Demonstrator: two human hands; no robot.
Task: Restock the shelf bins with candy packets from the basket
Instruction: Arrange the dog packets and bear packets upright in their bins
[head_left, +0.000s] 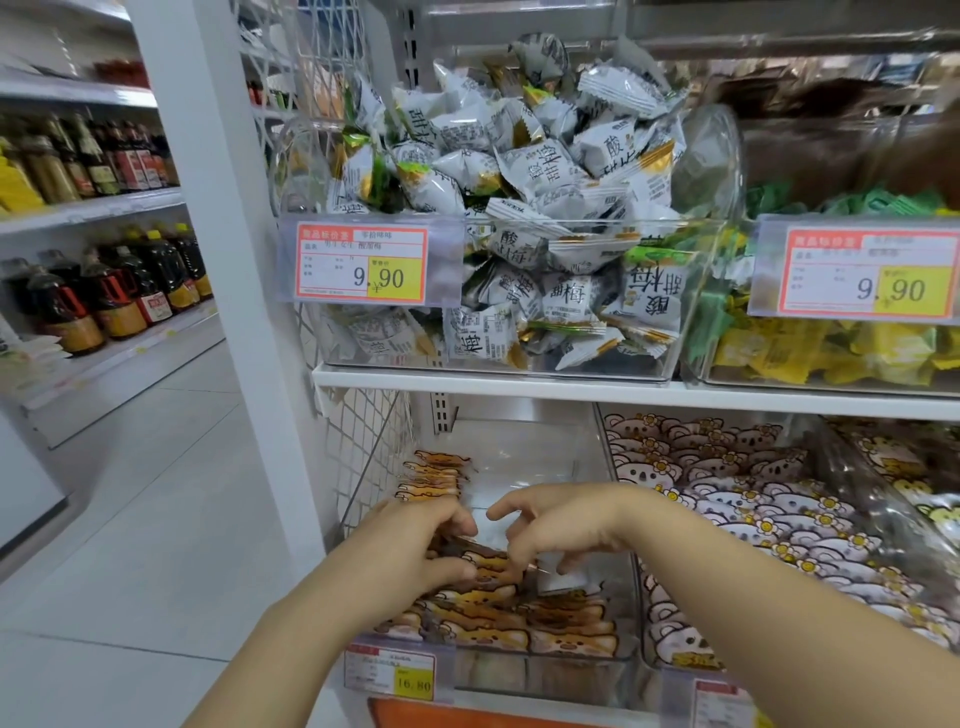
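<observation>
A: Where are the 2 hands?

B: Both are inside the clear bin (540, 457) on the low shelf. The left hand (426, 540) is on the left side and the right hand (556, 530) is just beside it.

A: What is the left hand doing?

B: Its fingers are bent round some orange packets (519, 623) with little animal faces. It grips a small bunch of them.

A: And the right hand?

B: Its fingers are bent down and the tips touch the tops of the packets. I cannot tell if it pinches 1 or just touches.

A: Where do the packets lie?

B: Most stand in rows at the front of the bin. A short row (431, 475) stands at the back left. The middle of the bin is bare.

A: What is on the front?

B: A price tag (392, 675) that says 16.80.

A: What is next door?

B: A bin of pink bear packets (753, 499), just to the right.

A: And higher up?

B: A white shelf board (467, 382) holds a bin piled with white candies (519, 171). Its tag (361, 267) says 9.90. Beside it are yellow and green candies (831, 353).

A: And far left?

B: Dark bottles (104, 296) on other shelves.
</observation>
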